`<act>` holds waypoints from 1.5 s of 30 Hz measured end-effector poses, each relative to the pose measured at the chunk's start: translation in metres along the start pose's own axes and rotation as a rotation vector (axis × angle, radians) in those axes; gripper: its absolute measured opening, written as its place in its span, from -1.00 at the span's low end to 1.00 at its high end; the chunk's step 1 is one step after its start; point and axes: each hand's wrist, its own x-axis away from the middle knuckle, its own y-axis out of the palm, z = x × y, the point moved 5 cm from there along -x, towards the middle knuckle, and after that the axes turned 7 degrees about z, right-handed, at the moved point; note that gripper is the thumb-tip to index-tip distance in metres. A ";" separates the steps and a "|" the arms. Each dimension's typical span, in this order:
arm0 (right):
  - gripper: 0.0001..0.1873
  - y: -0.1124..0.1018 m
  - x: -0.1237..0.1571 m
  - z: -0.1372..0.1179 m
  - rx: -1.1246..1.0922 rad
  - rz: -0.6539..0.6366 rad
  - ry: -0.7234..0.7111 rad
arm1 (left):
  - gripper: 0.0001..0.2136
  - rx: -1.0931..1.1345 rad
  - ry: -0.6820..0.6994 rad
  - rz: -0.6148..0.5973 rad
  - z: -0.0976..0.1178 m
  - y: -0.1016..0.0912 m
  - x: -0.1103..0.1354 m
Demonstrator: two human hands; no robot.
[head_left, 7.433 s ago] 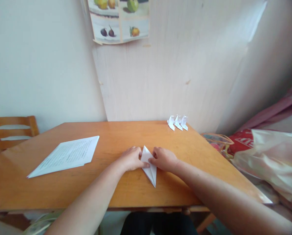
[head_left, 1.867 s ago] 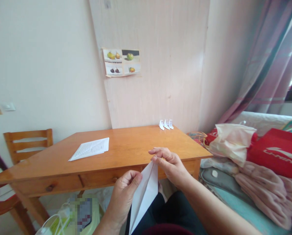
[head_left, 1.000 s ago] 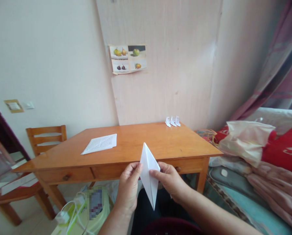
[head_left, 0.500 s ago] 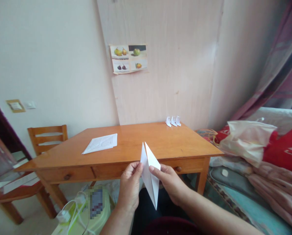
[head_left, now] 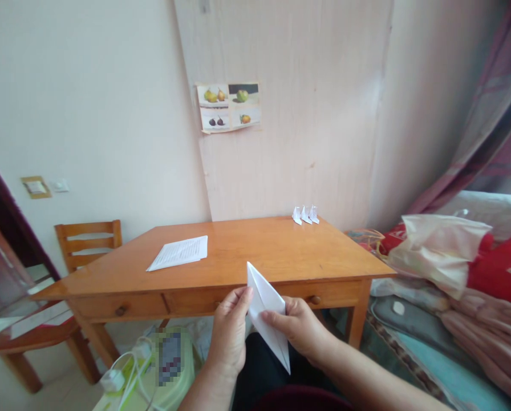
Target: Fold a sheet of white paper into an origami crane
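Two bare forearms reach in from below, over the person's dark-clothed lap. The left hand (head_left: 230, 330) points upward, pinching the left edge of a white folded-paper diamond (head_left: 271, 301) between its thumb and curled fingers. The right hand (head_left: 303, 331) comes in from the lower right, its thumb pressed flat across the paper's face and its fingers behind. The paper is held in the air before the near edge of a wooden table (head_left: 247, 245), its upper point tilted left.

Three small folded paper figures (head_left: 307, 216) stand in a row at the table's far right corner; a stack of printed sheets (head_left: 181, 253) lies towards the left edge. Right of the table sit a cream plastic bag (head_left: 439, 251) and a red bag (head_left: 506, 271), their contents hidden. The table's left drawer (head_left: 101, 307) is closed.
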 end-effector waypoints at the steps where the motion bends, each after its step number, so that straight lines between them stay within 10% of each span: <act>1: -0.49 0.000 0.001 0.000 0.013 -0.009 0.003 | -0.69 0.008 -0.003 0.000 0.001 0.000 0.000; 19: -0.53 0.002 0.009 -0.002 0.066 -0.171 -0.045 | -0.74 0.077 -0.068 -0.136 0.014 0.011 0.016; 45: -0.46 0.002 0.015 -0.007 0.104 -0.199 -0.019 | -0.67 -0.018 0.199 0.060 0.053 0.011 0.023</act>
